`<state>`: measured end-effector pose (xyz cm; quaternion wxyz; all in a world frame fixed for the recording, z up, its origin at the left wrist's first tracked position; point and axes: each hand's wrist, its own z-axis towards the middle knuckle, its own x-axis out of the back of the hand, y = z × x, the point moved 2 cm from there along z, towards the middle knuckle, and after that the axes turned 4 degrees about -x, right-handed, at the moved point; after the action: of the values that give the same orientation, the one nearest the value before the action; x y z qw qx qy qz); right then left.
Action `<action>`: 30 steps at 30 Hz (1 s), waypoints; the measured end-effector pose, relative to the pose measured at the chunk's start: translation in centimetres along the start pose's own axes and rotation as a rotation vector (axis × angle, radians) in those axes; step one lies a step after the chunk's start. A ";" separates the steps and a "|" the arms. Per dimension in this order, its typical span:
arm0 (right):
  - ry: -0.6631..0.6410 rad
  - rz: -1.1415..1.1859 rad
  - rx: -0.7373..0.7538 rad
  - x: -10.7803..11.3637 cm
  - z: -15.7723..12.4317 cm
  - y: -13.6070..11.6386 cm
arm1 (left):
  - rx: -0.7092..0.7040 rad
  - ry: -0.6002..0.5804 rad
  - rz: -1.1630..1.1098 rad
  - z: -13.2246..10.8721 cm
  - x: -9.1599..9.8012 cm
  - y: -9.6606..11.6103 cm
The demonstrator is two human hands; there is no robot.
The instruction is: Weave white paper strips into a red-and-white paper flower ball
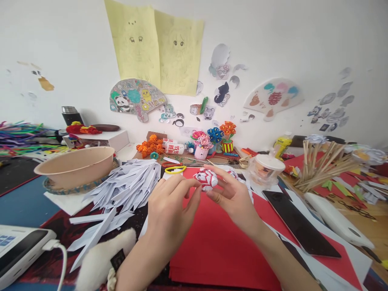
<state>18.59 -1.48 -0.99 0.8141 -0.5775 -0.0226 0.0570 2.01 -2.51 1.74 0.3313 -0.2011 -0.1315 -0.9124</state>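
Note:
A small red-and-white folded paper piece (206, 180) is held up between my two hands, over a stack of red paper (224, 246). My right hand (232, 198) grips it from the right, with thumb below and fingers behind. From the left, my left hand (174, 204) pinches at its edge, thumb and forefinger close together; the fingertips partly cover what they hold. More red-and-white paper shows behind my right fingers, mostly hidden. Left of my left hand lies a heap of folded white paper strips (127, 184).
A beige basin (75, 163) stands at the left, near a white device with a cable (24, 250). Yellow-handled scissors (176, 169) lie beyond my hands. At the right are a black phone (300, 222), a lidded cup (266, 169) and wooden sticks (324, 165). Flower pots (201, 151) line the back.

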 end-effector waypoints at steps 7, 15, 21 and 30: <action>0.066 -0.052 0.083 0.3 0.0 0.1 | -0.016 0.069 -0.185 -0.2 -0.2 0.3; 0.069 -0.183 0.224 0.2 -0.1 0.4 | 0.078 -0.007 -0.343 0.0 -0.2 0.0; 0.026 -0.136 0.195 0.3 0.0 0.3 | 0.378 -0.161 -0.601 0.4 -0.1 -1.1; -0.091 -0.111 0.142 0.6 0.0 -0.1 | 0.175 -0.147 -0.397 1.1 0.8 -1.4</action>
<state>19.16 -1.45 -0.91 0.8529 -0.5132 -0.0874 0.0394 0.81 -1.54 2.91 0.1513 -0.2077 -0.2711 -0.9276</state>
